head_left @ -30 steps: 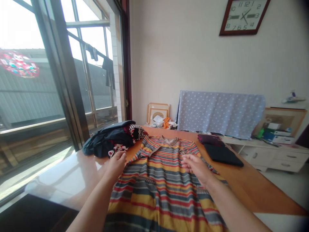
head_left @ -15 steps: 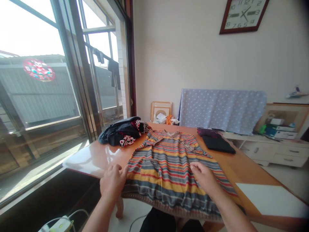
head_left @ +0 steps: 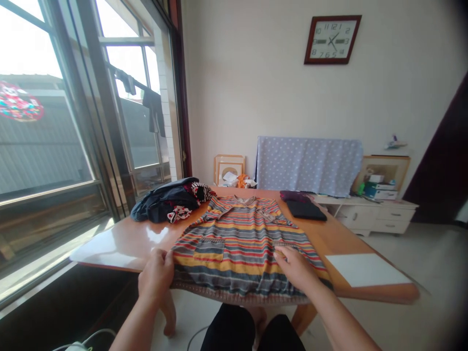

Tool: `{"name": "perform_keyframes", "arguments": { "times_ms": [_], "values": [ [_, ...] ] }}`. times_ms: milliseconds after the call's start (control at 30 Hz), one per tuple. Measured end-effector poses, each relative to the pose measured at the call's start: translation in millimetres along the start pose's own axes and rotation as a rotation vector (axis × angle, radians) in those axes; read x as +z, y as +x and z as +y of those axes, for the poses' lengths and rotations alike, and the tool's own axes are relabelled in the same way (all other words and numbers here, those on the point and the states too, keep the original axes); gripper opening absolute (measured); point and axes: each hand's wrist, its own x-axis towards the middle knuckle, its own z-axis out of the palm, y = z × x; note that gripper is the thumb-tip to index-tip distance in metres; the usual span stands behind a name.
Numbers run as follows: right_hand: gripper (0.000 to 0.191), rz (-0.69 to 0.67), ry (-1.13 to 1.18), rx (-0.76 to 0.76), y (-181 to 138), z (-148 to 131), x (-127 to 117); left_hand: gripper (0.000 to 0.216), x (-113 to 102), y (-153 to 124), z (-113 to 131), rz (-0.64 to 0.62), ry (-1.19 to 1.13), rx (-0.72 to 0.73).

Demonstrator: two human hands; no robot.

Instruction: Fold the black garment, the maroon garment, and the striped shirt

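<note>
A striped shirt (head_left: 244, 234) in grey, yellow and red lies spread on the table, its neckline away from me. A gathered hem hangs over the near edge. My left hand (head_left: 156, 275) is closed at the shirt's left side, thumb against the fabric and the other fingers partly hidden. Over the right pocket (head_left: 281, 243) rests my right hand (head_left: 296, 268), fingers stretched out and touching the cloth near the pocket's top. The left pocket (head_left: 209, 249) lies flat and uncovered.
Dark and patterned clothes (head_left: 168, 200) are heaped at the table's (head_left: 139, 241) far left. Folded dark clothes (head_left: 305, 209) lie at the far right. A white sheet (head_left: 367, 269) is near the right corner. Windows (head_left: 135, 122) stand on the left; a low cabinet (head_left: 380, 219) is behind.
The view has swung right, and the clock shows lower and further left. My left hand has closed at the shirt's edge. My right hand has come onto the right pocket, which now shows more clearly.
</note>
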Motion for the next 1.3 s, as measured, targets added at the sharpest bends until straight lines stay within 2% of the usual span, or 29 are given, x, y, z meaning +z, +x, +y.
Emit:
{"name": "perform_keyframes", "arguments": {
  "times_ms": [167, 267, 400, 467, 533, 600, 667, 800, 833, 933, 1000, 1100, 1233, 1300],
  "values": [
    [0.035, -0.033, -0.035, 0.005, -1.1, 11.6, -2.5, 0.048, -0.9, 6.6, -6.2, -0.039, 0.06, -0.069],
    [0.035, 0.033, -0.001, -0.027, -4.3, 4.8, -5.1, 0.05, 0.3, 0.0, -1.7, -0.015, 0.14, -0.056],
    [0.031, 0.187, 0.123, -0.067, -19.1, -27.3, -13.3, 0.049, 1.6, -16.0, 15.4, 0.22, 0.197, 0.101],
    [0.03, 0.113, 0.219, -0.097, -30.8, -47.5, -14.9, 0.045, 3.1, -25.5, 29.0, 0.334, 0.195, 0.215],
    [0.031, -0.009, 0.285, -0.115, -43.4, -65.0, -12.7, 0.037, 6.5, -36.8, 45.4, 0.368, 0.132, 0.382],
    [0.029, -0.11, 0.313, -0.14, -54.4, -77.1, -7.7, 0.028, 12.3, -51.8, 63.5, 0.332, 0.01, 0.606],
    [0.024, -0.157, 0.316, -0.149, -61.9, -83.1, -2.7, 0.021, 19.6, -71.1, 80.9, 0.239, -0.082, 0.841],
    [0.021, -0.173, 0.295, -0.099, -68.0, -82.8, -1.9, 0.017, 36.7, -111.7, 102.2, 0.088, -0.125, 1.092],
    [0.022, -0.177, 0.288, -0.082, -69.1, -81.2, -3.5, 0.02, 41.9, -119.0, 103.4, 0.055, -0.119, 1.133],
    [0.022, -0.278, 0.298, -0.032, -75.1, -73.2, -6.5, 0.054, 60.3, -129.6, 99.3, -0.019, -0.098, 1.246],
    [0.023, -0.423, 0.346, -0.004, -81.2, -65.0, -3.8, 0.065, 71.0, -130.4, 94.6, -0.063, -0.068, 1.27],
    [0.02, -0.593, 0.428, 0.019, -90.3, -51.7, 8.3, 0.06, 72.7, -130.0, 93.0, -0.111, -0.063, 1.215],
    [0.019, -0.734, 0.55, 0.209, -97.3, -41.2, 30.7, 0.031, 45.8, -125.6, 107.0, -0.236, -0.153, 1.109],
    [0.021, -0.758, 0.633, 0.323, -99.4, -40.0, 41.2, 0.025, 30.9, -118.5, 117.2, -0.31, -0.21, 1.008]
  ]
}}
